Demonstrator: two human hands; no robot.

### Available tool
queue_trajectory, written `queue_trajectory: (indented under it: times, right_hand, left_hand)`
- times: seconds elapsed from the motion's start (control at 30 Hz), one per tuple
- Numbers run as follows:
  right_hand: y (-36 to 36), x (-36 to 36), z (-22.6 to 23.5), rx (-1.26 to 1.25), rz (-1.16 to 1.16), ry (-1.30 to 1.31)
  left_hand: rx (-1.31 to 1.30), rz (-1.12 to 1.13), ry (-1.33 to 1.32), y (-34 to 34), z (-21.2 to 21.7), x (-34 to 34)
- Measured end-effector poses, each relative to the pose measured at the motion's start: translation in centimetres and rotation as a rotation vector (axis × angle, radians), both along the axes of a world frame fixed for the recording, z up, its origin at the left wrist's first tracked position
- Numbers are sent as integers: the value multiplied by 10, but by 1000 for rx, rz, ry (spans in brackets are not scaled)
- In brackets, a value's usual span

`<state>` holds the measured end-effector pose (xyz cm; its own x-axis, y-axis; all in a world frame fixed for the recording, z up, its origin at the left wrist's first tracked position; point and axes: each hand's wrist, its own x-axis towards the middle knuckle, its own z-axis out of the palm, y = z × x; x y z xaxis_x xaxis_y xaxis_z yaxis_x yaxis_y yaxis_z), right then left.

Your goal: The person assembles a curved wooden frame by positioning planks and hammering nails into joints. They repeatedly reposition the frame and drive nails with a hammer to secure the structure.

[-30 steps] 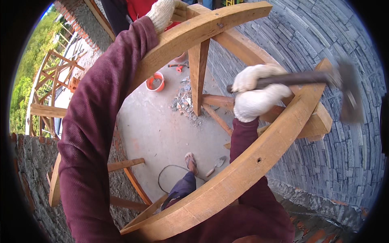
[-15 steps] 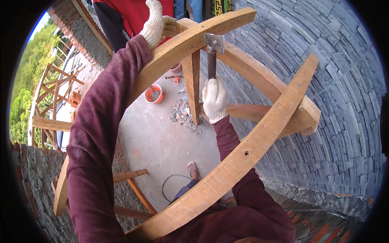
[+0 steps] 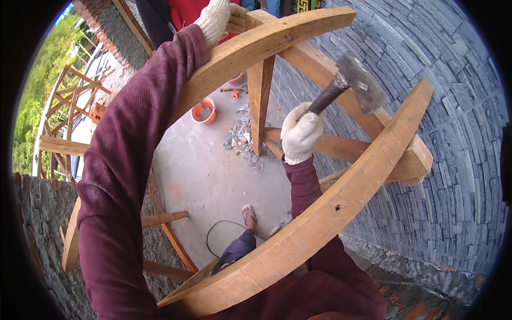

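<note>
My right hand (image 3: 303, 133), in a white knitted glove, is closed around the dark handle of a hammer (image 3: 362, 82). The worn metal head is raised to the right, clear of the upper curved wooden beam (image 3: 240, 56). My left hand (image 3: 214, 22), also gloved, is at the far side of that beam by a wooden joint. It looks closed on the timber, though its fingers are partly hidden and the top edge cuts it off. A nail or bolt head shows on the beam near its far end. A lower curved beam (image 3: 314, 224) with a hole crosses over my right arm.
Wooden braces (image 3: 260, 101) join the curved beams. Below, the concrete floor (image 3: 197, 181) holds an orange bucket (image 3: 210, 118), rubble (image 3: 242, 140), a red-and-black tool (image 3: 233, 91) and a cable (image 3: 209, 237). A grey stone-clad wall (image 3: 442, 160) stands right. A person in red (image 3: 184, 13) is beyond.
The hammer has swung away from the upper beam, to the right, and its head has tilted. My right hand has moved slightly right and down. The view has shifted a little.
</note>
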<state>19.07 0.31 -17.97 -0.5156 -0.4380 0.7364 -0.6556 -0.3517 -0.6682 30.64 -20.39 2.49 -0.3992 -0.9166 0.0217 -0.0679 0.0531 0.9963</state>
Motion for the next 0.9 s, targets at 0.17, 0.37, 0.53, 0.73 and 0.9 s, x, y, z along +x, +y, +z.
queue_trajectory:
  times: [0.17,0.37,0.53,0.73,0.9]
  right_hand:
    - [-15,-4,17,-21,155,-169]
    - [-21,-11,27,-556,377,-235]
    - [-1,2,2,85,167,-71]
    - [-24,-2,20,98,253,-178]
    - [3,-20,57,-471,752,-486]
  left_hand:
    - [76,42,2,-8,-3,9]
    - [57,33,1,1,0,5]
    - [91,27,59,-12,-2,8]
    - [93,43,32,-9,2,4]
    - [54,40,18,-2,-1,8]
